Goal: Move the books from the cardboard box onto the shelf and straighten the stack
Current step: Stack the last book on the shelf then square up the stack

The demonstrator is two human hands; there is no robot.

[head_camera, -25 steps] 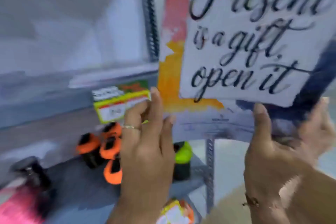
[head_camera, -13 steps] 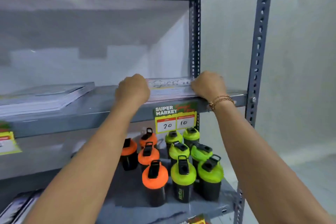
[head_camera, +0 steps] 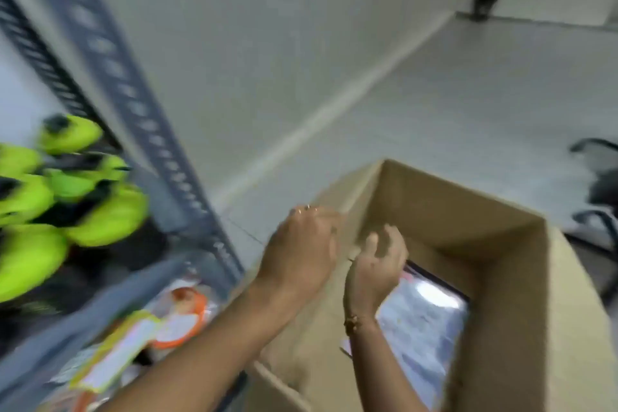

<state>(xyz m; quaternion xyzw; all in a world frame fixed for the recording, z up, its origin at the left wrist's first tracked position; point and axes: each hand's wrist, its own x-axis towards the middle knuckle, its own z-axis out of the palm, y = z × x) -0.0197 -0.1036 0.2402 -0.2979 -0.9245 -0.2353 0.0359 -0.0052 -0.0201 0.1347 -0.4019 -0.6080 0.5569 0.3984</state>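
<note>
Both hands hung over the open cardboard box, and neither held anything; the left hand was above the box's near-left wall with its fingers loosely curled and empty, while the right hand was inside the opening, fingers spread and slack, palm turned partly upward. The next book lay flat on the bottom of the box, its glossy cover facing up, directly below and slightly right of the right hand; its long axis seemed to run from the near-left corner toward the far-right wall, though blur made the edges soft. The right hand was plainly the nearer of the two and would probably reach the cover first, the left having to cross the wall to join it. The shelf stood to the left of the box, well apart from the book, its grey upright beside a cluster of green-lidded bottles; the stack of books could not be seen.
</note>
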